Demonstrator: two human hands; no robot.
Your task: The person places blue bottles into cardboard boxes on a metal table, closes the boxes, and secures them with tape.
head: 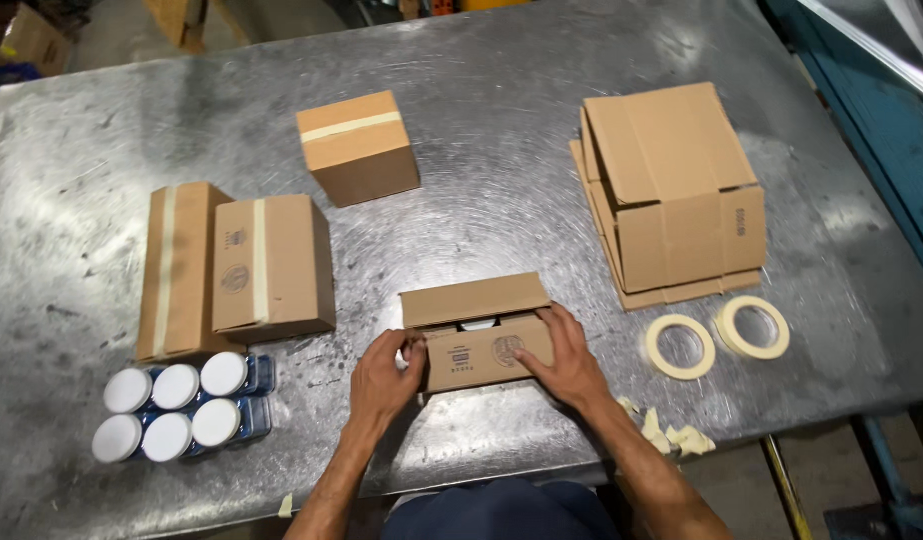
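Observation:
A small cardboard box (478,345) sits near the front edge of the metal table (481,130), its top flaps partly folded, with a white lid showing through the gap. My left hand (383,378) grips the box's left end. My right hand (564,355) presses on its right front corner and near flap. Both hands hold this box.
Two taped boxes (241,265) lie at the left, another taped box (358,146) behind. Several white-lidded jars (176,405) stand at the front left. A stack of flat cartons (671,190) lies at the right, with two tape rolls (716,335) and torn tape scraps (671,432) near it.

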